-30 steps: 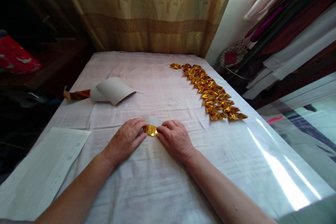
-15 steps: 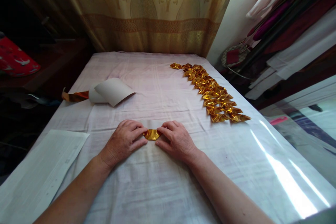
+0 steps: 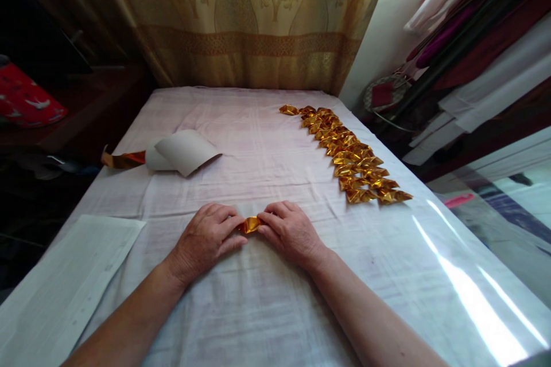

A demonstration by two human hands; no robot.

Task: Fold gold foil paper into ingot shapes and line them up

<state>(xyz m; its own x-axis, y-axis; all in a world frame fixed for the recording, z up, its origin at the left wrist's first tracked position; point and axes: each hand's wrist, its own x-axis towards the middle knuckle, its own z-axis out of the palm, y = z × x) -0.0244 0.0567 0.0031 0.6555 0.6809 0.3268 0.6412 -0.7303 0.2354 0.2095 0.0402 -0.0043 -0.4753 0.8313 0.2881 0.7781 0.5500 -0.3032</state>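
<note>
A small piece of gold foil paper lies on the white cloth near me. My left hand pinches its left end and my right hand pinches its right end, fingers closed on it. The foil looks narrow and folded between my fingertips. A long double row of several finished gold foil folds runs along the right side of the cloth, well away from my hands.
A curled stack of white-backed sheets with a gold strip lies at the left. A white paper sheet hangs at the near left edge. Clear plastic film covers the right. A curtain hangs behind.
The white flap seen behind the foil earlier is gone. The gold piece has become narrower between my fingers. Both hands stayed in about the same place.
</note>
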